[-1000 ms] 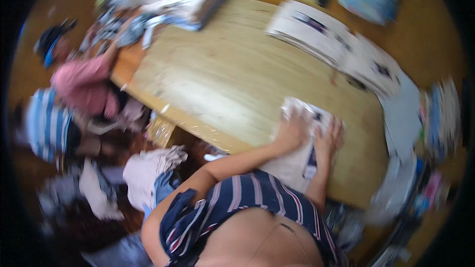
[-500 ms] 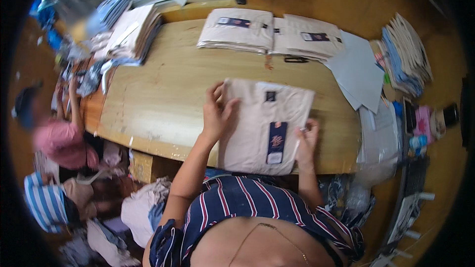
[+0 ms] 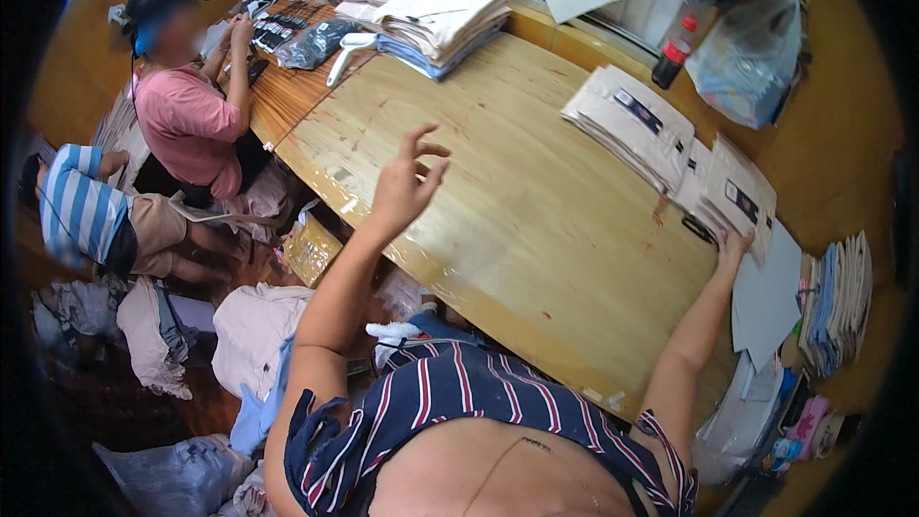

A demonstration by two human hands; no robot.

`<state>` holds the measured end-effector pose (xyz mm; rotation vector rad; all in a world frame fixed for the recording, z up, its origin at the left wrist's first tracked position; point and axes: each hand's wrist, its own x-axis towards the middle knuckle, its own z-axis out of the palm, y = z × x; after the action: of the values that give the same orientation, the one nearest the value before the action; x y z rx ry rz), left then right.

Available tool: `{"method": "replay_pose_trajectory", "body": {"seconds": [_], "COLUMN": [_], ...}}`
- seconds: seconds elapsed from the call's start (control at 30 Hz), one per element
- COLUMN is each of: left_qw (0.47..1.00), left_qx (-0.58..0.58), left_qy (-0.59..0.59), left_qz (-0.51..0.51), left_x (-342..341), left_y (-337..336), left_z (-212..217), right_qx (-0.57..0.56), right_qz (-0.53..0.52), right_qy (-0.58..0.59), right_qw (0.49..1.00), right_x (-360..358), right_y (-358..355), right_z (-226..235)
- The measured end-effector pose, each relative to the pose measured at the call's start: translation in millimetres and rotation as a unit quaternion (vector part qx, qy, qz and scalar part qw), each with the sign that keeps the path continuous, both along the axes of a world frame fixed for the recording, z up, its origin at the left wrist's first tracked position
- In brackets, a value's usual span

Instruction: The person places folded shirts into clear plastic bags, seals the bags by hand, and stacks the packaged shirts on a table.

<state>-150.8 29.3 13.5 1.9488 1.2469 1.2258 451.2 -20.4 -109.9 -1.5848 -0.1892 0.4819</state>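
My left hand (image 3: 410, 182) hovers over the middle of the wooden table (image 3: 517, 201), its fingers apart and slightly curled, holding nothing. My right hand (image 3: 733, 247) reaches to the far right, its spread fingers touching the near edge of a stack of folded beige garments (image 3: 751, 177) with dark tags. Part of that contact is hidden. A second stack of folded beige garments (image 3: 622, 139), also tagged, lies just left of it. Beside my right hand is a small black looped object (image 3: 697, 228), too small to make out.
At the back lie stacked beige and blue garments (image 3: 450, 10) and a white-handled tool (image 3: 350, 56). A dark drink bottle (image 3: 676, 53) and plastic bag (image 3: 747, 57) are at the far edge. Pale sheets (image 3: 766, 302) and more folded clothes (image 3: 840, 297) lie right. A co-worker in pink (image 3: 187, 120) sits left.
The tagged beige garment has left my hands and the table's near edge. My right hand has moved to the right stack; my left is raised and empty. The view has swung left.
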Motion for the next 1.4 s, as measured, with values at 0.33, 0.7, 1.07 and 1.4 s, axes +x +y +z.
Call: {"method": "replay_pose_trajectory", "body": {"seconds": [0.33, 0.7, 1.07, 1.4], "left_qw": [0.987, 0.967, 0.967, 0.988], "left_qx": [0.023, -0.090, -0.157, -0.124], "left_qy": [0.082, 0.193, 0.185, 0.084], "left_qz": [0.138, 0.138, 0.072, 0.022], "left_x": [-166.5, -149.1, -145.8, -140.3], "left_y": [292.0, 458.0, 464.5, 458.1], "left_z": [-47.4, -30.2, -5.8, -26.1], "right_qx": [-0.012, 0.020, 0.109, 0.058], "right_qz": [0.300, 0.389, 0.358, 0.440], "right_qy": [-0.443, 0.006, 0.321, 0.282], "right_qw": [0.845, 0.921, 0.870, 0.851], "right_x": [-277.8, -500.0, -490.7, -509.9], "right_y": [214.3, 416.9, 424.3, 415.4], "right_z": [89.9, 52.5, 68.8, 94.9]}}
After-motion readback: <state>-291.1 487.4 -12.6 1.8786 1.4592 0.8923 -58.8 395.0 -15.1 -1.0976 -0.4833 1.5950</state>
